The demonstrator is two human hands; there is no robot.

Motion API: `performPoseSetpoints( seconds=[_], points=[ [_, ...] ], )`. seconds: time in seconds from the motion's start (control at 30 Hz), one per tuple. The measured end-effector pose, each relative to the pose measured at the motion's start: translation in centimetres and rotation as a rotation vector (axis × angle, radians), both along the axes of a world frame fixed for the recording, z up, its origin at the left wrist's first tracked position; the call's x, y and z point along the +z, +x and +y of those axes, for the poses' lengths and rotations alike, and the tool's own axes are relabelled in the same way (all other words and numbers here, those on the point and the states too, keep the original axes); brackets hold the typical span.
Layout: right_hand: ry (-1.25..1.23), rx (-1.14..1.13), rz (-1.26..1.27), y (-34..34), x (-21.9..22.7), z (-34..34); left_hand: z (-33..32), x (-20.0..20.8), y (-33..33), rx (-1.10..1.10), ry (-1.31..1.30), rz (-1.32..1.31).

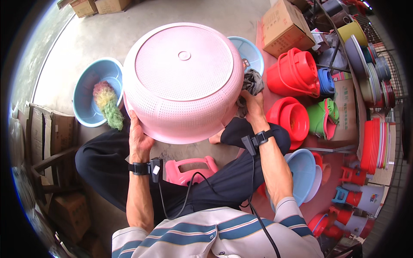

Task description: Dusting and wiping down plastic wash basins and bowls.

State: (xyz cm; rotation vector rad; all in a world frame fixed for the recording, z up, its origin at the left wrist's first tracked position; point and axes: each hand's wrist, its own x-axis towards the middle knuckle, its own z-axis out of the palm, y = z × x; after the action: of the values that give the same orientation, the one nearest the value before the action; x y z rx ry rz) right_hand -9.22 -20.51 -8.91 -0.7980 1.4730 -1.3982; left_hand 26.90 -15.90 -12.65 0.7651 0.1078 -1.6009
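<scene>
A large pink plastic basin (185,64) with a dotted surface is held up over my lap, its round base facing up toward me. My left hand (138,136) grips its rim at the near left, the thumb lying along the outside. At the basin's right side, my right hand (253,105) is closed on a crumpled dark grey cloth (254,81) pressed close to the wall. Part of that hand's fingers is hidden by the cloth and the basin.
Left of the basin stands a blue basin (86,101) holding a green, yellow and reddish mesh scrubber (107,103). Another light blue basin (247,49) sits behind. Red buckets (292,73), a cardboard box (286,28) and stacked basins line the right. A pink stool (191,170) is between my legs.
</scene>
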Motion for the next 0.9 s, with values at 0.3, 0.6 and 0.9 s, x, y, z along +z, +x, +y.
performPoseSetpoints(
  seconds=[0.3,0.6,0.9],
  points=[
    [0.077,0.011,-0.168,0.8,1.7,1.4,-0.6,-4.8,1.0,-0.029,0.037,0.072],
    [-0.052,-0.049,0.005,8.6,-1.2,6.0,-1.8,-1.7,1.0,0.138,-0.024,-0.069],
    [0.076,0.041,-0.099,0.8,0.8,2.4,-1.0,-2.6,3.3,-0.048,0.017,0.001]
  ],
)
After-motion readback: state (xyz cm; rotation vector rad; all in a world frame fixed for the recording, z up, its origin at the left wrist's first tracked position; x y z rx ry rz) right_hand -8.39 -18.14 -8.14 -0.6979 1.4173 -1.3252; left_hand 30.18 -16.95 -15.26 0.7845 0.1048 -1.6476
